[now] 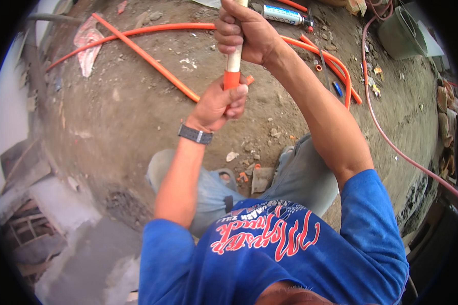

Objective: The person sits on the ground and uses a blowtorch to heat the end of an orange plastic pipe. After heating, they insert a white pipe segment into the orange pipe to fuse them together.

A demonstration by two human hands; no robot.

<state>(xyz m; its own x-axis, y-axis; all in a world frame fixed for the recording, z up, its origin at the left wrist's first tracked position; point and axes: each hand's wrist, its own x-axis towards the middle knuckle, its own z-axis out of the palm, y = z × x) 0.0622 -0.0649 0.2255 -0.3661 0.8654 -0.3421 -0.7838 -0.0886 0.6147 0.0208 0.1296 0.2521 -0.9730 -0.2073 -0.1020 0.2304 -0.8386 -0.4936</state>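
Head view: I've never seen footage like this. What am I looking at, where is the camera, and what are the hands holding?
The camera sits on a person's head and looks down, so the fisheye bends the edges. Both bare hands hold one upright pipe, white above and orange below: the right hand higher, the left hand, with a wristwatch, lower. Each grip is closed around it. Below is dirt ground with long orange pipes, a pink hose, a spray can and rubble.

Blue short-sleeved shirt (290, 254) with red lettering, grey trousers (300, 178), dark wristwatch (195, 134)
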